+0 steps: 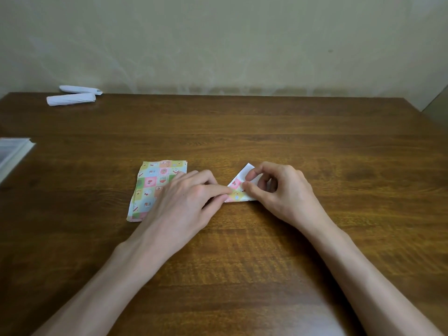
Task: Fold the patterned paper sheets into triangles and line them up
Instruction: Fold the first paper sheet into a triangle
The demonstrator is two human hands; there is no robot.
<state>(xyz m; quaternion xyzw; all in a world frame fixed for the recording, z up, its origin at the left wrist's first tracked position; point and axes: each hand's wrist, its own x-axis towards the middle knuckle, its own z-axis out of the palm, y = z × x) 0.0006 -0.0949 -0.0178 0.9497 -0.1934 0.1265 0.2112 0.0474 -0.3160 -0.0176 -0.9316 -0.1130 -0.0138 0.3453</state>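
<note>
While the left hand (189, 202) pins with straight fingers (218, 189) the pastel patterned paper sheet (236, 193) near the brown wooden worktop's (266, 132) middle, the right hand (283, 190) pinches its white flap (248, 172), crease running left-right.

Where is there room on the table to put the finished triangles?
The wide strip of table behind the hands, from the white paper rolls to the right edge, is bare; so is the side beyond the right hand. It's crowded mid-table: left hand, patterned stack and half-folded sheet.
</note>
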